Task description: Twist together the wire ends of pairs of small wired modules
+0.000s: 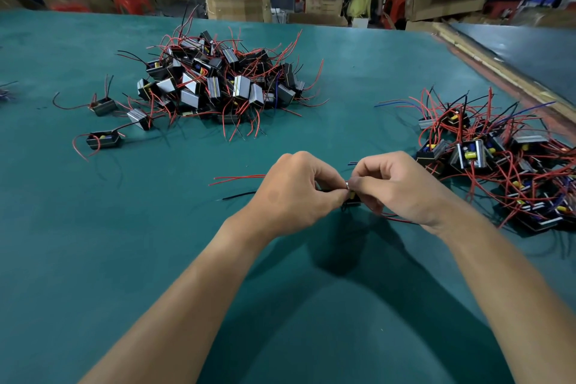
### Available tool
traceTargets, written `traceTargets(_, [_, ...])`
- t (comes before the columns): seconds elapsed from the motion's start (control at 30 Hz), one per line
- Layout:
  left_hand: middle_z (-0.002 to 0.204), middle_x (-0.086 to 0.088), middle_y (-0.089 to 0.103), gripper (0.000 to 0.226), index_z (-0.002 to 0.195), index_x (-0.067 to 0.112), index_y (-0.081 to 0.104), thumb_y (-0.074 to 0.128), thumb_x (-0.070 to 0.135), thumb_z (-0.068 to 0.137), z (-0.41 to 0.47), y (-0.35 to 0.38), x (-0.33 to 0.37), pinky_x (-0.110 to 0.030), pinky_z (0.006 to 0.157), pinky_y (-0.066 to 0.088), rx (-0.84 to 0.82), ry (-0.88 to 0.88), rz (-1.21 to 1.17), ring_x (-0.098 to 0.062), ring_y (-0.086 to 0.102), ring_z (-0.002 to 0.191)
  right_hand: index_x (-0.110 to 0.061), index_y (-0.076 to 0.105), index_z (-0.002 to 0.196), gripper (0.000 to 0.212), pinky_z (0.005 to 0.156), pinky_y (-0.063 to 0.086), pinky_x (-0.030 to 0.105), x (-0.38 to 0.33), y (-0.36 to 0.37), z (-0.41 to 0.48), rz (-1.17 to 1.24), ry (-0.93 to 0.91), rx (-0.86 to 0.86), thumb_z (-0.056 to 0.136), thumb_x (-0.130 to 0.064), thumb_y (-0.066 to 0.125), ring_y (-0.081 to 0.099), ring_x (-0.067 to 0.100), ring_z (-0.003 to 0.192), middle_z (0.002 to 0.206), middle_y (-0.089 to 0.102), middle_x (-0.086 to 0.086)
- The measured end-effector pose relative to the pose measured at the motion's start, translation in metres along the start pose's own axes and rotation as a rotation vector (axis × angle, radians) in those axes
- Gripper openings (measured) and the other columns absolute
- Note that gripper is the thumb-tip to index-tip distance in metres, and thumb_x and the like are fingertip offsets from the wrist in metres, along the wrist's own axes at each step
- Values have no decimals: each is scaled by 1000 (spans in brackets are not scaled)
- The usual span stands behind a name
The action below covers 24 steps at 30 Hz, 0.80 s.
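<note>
My left hand (299,190) and my right hand (396,187) meet fingertip to fingertip over the green table (280,259), both pinching a small black wired module (351,200) that is mostly hidden between them. Red wires (240,178) and a black wire (238,195) trail out to the left from under my left hand. Another red wire (400,220) runs out below my right wrist. Whether one module or a pair sits between the fingers cannot be told.
A large heap of modules with red and black wires (218,84) lies at the far middle. A second heap (505,162) spreads at the right. Three loose modules (104,139) lie at the left. Cardboard boxes (238,5) and people stand beyond the table's far edge.
</note>
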<state>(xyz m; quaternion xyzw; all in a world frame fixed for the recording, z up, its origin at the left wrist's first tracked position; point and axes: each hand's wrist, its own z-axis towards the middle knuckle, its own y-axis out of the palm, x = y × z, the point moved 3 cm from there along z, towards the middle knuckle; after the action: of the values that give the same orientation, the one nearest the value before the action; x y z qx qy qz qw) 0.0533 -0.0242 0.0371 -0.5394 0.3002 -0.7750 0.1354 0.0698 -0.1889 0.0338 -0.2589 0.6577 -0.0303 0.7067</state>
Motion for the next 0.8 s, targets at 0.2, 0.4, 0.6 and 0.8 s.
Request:
traceTargets(0.2, [46, 8, 53, 14, 69, 22, 73, 74, 31, 80, 1, 2, -1, -19, 45, 30, 25, 35, 76, -7, 38, 42, -14, 65, 63, 32, 47, 33, 26, 5, -4, 3, -147, -28, 107, 94, -9, 57, 43, 14, 45, 51, 60, 3])
traceTargets(0.4, [54, 6, 63, 5, 77, 30, 75, 71, 30, 80, 1, -1, -1, -22, 46, 37, 67, 7, 51, -8, 45, 43, -25, 73, 76, 22, 53, 39, 18, 4, 0, 1, -283, -111, 13, 94, -14, 65, 51, 1, 50, 62, 68, -7])
traceTargets(0.6, [56, 5, 65, 8, 78, 30, 75, 71, 26, 84, 4, -3, -3, -25, 44, 40, 76, -79, -24, -11, 47, 44, -21, 75, 79, 20, 55, 43, 17, -1, -1, -1, -229, -143, 34, 88, -5, 66, 55, 2, 53, 67, 73, -5])
traceTargets(0.8, [52, 12, 61, 7, 75, 26, 75, 75, 26, 82, 5, -5, -5, -21, 45, 39, 93, -100, -82, -8, 47, 42, -19, 74, 81, 18, 65, 55, 36, -4, -5, 1, -82, -225, 192, 85, -2, 70, 65, 21, 62, 73, 74, 0])
